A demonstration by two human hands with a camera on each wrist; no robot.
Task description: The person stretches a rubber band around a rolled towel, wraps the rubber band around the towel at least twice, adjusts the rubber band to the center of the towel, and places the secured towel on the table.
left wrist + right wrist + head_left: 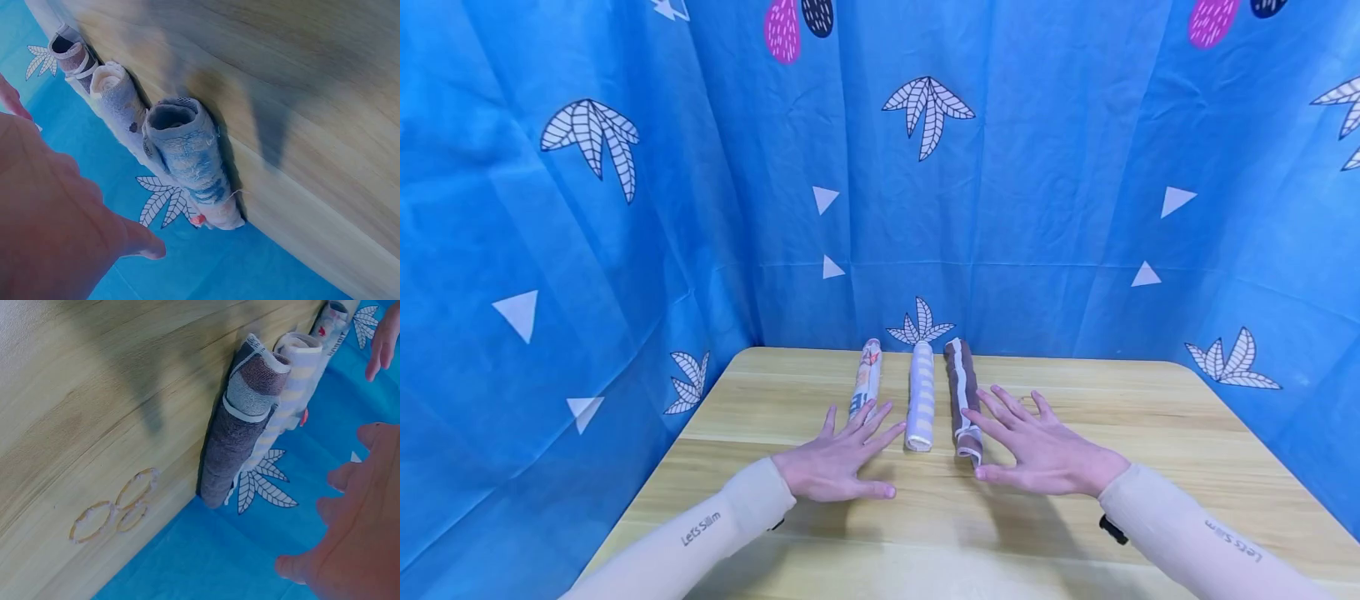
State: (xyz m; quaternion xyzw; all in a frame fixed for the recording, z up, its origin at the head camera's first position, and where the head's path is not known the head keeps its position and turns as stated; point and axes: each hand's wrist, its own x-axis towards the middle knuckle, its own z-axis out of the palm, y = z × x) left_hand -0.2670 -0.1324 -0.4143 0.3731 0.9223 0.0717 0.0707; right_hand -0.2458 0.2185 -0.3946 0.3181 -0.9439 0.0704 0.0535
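Three rolled towels lie side by side toward the back of a wooden table. On the left is a white roll (pixel 867 379) with red, orange and blue print, in the middle a pale lilac roll (pixel 921 396) with cream stripes, and on the right a brown roll (pixel 960 387) with a white stripe. My left hand (pixel 838 462), fingers spread, hovers in front of the printed roll, holding nothing. Spread likewise, my right hand (pixel 1041 450) overlaps the near end of the brown roll in the head view. Both hands cast shadows on the wood.
Three tan rubber bands (pixel 92 520) lie on the table right of the brown roll, partly behind the right hand in the head view. A blue patterned curtain (pixel 1037 167) encloses the table (pixel 760 396) at the back and both sides.
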